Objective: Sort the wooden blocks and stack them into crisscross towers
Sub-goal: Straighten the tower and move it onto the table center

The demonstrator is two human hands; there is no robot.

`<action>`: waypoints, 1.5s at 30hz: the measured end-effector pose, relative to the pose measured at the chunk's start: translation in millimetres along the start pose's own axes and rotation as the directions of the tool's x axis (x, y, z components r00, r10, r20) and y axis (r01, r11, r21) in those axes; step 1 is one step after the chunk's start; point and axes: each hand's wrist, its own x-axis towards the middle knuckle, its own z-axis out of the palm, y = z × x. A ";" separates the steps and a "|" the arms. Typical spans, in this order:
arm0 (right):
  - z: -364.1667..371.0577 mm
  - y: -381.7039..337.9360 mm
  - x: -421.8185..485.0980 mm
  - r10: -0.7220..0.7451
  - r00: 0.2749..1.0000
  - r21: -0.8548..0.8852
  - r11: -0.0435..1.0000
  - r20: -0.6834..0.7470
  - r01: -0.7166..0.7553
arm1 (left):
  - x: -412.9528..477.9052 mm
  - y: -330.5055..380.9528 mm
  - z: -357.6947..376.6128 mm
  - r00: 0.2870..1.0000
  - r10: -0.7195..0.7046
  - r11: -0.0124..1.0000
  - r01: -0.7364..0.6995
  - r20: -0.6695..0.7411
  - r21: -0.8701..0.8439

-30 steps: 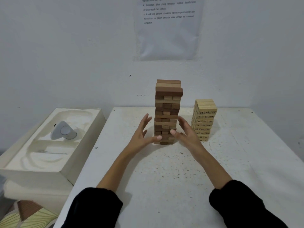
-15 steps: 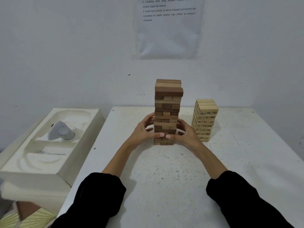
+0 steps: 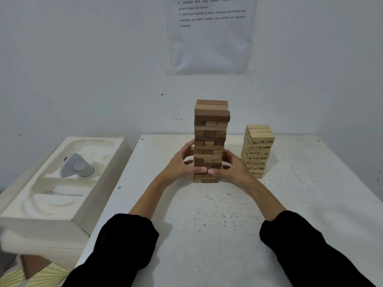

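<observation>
Brown tower sits clamped low between left hand and right hand, both curled round it (squaring step, likely); next move needs even, gentle pressure.

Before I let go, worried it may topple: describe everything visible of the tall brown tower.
The tall tower stands upright on the white table, apart from the pale numbered tower. It has crisscross layers of dark and light wooden blocks; one dark block near the top juts right. The left hand and right hand grip its lower part.
</observation>
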 end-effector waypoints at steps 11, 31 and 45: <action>2.7 -7.4 -8.6 -0.049 0.999 0.015 0.999 -0.003 0.049 | -3.6 4.6 -4.3 1.000 -0.006 0.996 0.004 -0.020 -0.087; 7.8 -21.4 -15.3 -0.087 0.994 0.110 0.990 -0.059 0.093 | -3.9 11.3 -2.7 0.999 0.008 0.994 -0.014 -0.053 -0.105; 9.7 -35.9 -16.2 -0.137 0.988 0.136 0.980 -0.075 0.146 | 0.0 18.1 -4.6 0.994 0.046 0.987 -0.060 -0.095 -0.150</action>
